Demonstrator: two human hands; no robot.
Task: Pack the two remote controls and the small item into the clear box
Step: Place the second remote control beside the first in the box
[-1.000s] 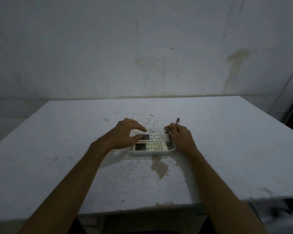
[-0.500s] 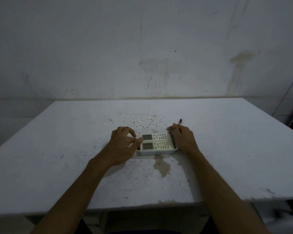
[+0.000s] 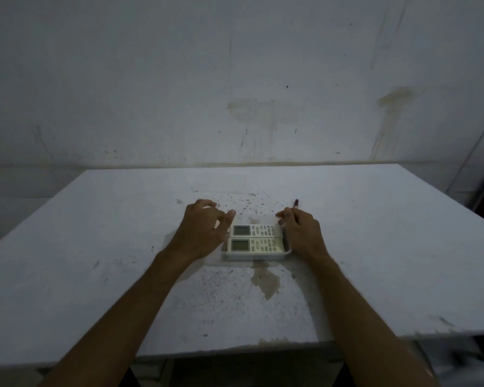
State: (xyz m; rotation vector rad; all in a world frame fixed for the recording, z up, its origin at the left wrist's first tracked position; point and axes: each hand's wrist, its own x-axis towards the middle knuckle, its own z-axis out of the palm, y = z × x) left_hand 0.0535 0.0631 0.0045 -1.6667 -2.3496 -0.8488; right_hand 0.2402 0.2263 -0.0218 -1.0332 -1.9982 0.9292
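Two white remote controls lie side by side, screens to the left, inside the shallow clear box at the table's middle: the far remote and the near remote. My left hand hovers at the box's left end with its fingers apart and nothing in them. My right hand rests curled against the box's right end. A thin small item with a red tip sticks out past its knuckles and seems to be held in it; the rest of the item is hidden.
The white table is speckled and has a brown stain just in front of the box. A stained wall stands behind the table. The table's front edge runs below my forearms.
My left hand came off the far remote's screen end and now sits beside the box's left end with fingers spread. My right hand stayed at the box's right end.
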